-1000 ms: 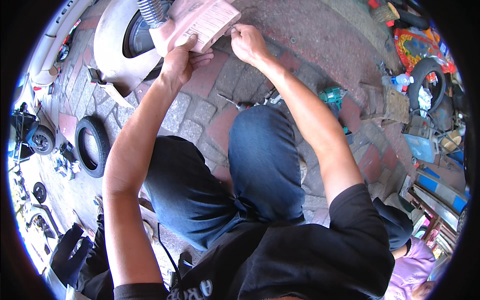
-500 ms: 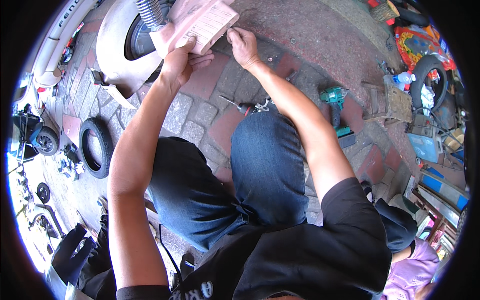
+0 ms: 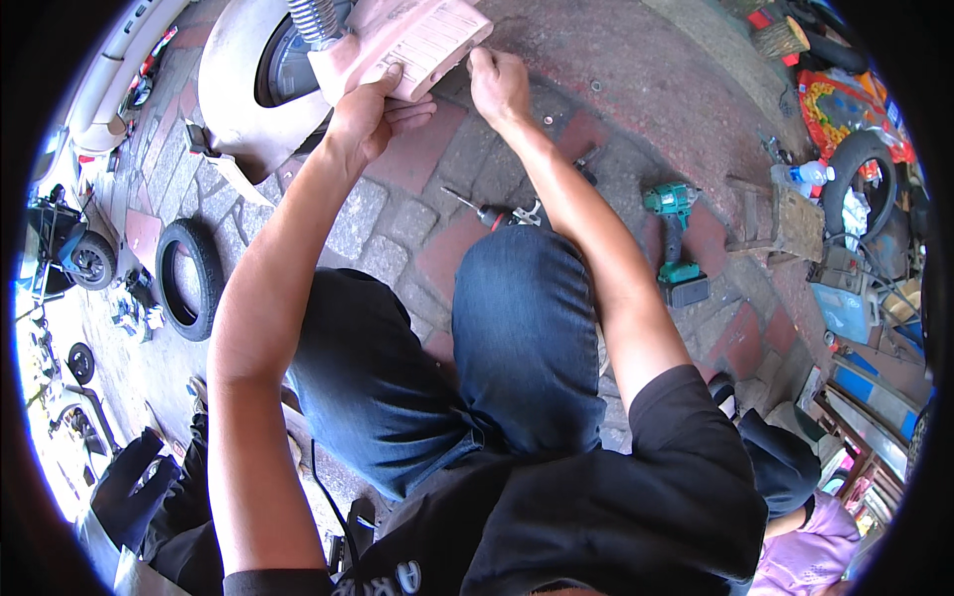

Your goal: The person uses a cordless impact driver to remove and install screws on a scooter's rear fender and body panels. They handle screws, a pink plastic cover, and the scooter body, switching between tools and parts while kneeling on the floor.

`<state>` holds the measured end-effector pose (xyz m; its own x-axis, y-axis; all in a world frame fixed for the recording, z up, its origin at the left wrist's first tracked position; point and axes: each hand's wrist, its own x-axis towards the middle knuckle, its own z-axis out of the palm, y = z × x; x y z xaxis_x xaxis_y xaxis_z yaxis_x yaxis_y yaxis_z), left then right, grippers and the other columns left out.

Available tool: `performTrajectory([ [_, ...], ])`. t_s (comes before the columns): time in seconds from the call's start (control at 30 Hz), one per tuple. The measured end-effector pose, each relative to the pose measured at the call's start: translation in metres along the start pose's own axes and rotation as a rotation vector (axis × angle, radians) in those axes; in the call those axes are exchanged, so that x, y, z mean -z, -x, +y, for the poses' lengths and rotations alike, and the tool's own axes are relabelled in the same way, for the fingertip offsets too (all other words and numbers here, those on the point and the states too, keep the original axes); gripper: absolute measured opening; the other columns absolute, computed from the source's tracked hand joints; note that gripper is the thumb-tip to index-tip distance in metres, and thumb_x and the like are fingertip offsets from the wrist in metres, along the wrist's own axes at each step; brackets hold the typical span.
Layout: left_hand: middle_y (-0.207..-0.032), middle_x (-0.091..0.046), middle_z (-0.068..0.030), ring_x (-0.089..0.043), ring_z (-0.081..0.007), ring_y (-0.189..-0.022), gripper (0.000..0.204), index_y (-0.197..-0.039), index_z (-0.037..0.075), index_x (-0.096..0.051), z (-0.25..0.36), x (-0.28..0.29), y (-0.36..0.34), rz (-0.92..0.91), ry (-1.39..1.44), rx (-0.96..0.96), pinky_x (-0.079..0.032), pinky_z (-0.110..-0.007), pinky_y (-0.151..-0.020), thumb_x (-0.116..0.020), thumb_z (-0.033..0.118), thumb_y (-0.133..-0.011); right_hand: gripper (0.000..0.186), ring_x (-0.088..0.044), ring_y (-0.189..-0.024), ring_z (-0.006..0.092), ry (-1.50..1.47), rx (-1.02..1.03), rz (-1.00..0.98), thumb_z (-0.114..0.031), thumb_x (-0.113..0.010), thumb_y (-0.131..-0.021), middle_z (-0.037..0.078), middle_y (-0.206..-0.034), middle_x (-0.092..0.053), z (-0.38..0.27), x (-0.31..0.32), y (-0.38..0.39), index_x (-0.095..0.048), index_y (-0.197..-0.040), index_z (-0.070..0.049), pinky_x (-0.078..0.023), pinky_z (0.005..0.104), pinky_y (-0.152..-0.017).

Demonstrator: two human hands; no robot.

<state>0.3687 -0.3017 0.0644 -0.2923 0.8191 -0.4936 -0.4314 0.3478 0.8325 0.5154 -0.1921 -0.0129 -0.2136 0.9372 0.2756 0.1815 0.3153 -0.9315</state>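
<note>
First: Where does the pale pink panel (image 3: 422,48) lie?

Second: Top centre of the frame, next to a coil spring (image 3: 314,20) and a rounded pale fender (image 3: 231,74).

First: And the hands?

Second: Apart. The person's left hand (image 3: 364,119) grips the panel's lower edge, thumb on the ribbed face, fingers beneath. The right hand (image 3: 500,87) is curled at the panel's lower right edge; whether it pinches something small, one cannot tell.

First: What has just changed?

Second: Little at the panel: the left hand keeps its grip, and the right stays by the same edge. The view has shifted slightly, and the right forearm no longer covers the green drill (image 3: 673,236), right of centre.

First: Meaning?

Second: Probably steady, fine work at that one edge, the left hand bracing.

First: Farther out?

Second: A tool with a thin bit (image 3: 491,216) lies mid-frame, above the knee; a loose tyre (image 3: 165,285) lies at left.
</note>
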Motion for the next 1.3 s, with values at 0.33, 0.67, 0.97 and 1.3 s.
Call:
performTrajectory([
  [0.33, -0.106, -0.069, -0.0255, -0.072, -0.0357, -0.095, 0.040, -0.124, -0.004, -0.056, 0.003, 0.005, -0.002, -0.008, -0.052, 0.056, -0.059, -0.046, -0.090, -0.044, 0.031, -0.108, 0.034, -0.056, -0.058, 0.0114, -1.170, -0.480, 0.177, -0.033, -0.040, -0.096, 0.001, -0.071, -0.059, 0.002, -0.062, -0.004, -0.060, -0.081, -0.009, -0.042, 0.0284, -0.047],
  [0.67, -0.099, -0.070, -0.0244, -0.073, -0.0342, -0.087, 0.039, -0.116, -0.007, -0.060, 0.003, 0.006, -0.003, -0.008, -0.047, 0.033, -0.063, -0.043, -0.079, -0.048, 0.029, -0.106, 0.040, -0.065, -0.072, 0.0231, -0.275, -0.658, 0.136, -0.038, -0.046, -0.097, 0.010, -0.084, -0.071, 0.082, 0.009, 0.017, -0.072, -0.093, -0.007, -0.050, 0.0368, -0.067],
  [0.97, -0.101, -0.070, -0.0248, -0.073, -0.0330, -0.088, 0.041, -0.115, -0.007, -0.059, 0.001, 0.002, 0.010, 0.015, -0.107, 0.018, -0.062, -0.041, -0.082, -0.049, 0.032, -0.106, 0.042, -0.061, -0.121, 0.0325, 1.055, -0.598, -0.413, -0.039, -0.049, -0.098, 0.015, -0.128, -0.066, 0.104, 0.124, 0.015, -0.069, -0.124, -0.014, -0.048, 0.0418, -0.100],
  [1.3, -0.112, -0.066, -0.0262, -0.070, -0.0365, -0.102, 0.044, -0.126, -0.008, -0.052, -0.002, -0.007, 0.006, -0.011, 0.004, 0.025, -0.059, -0.046, -0.091, -0.048, 0.031, -0.106, 0.036, -0.060, -0.125, 0.0286, 1.179, -0.626, -0.429, -0.031, -0.054, -0.094, 0.011, -0.130, -0.066, 0.114, 0.159, 0.011, -0.072, -0.119, -0.013, -0.049, 0.0377, -0.101],
])
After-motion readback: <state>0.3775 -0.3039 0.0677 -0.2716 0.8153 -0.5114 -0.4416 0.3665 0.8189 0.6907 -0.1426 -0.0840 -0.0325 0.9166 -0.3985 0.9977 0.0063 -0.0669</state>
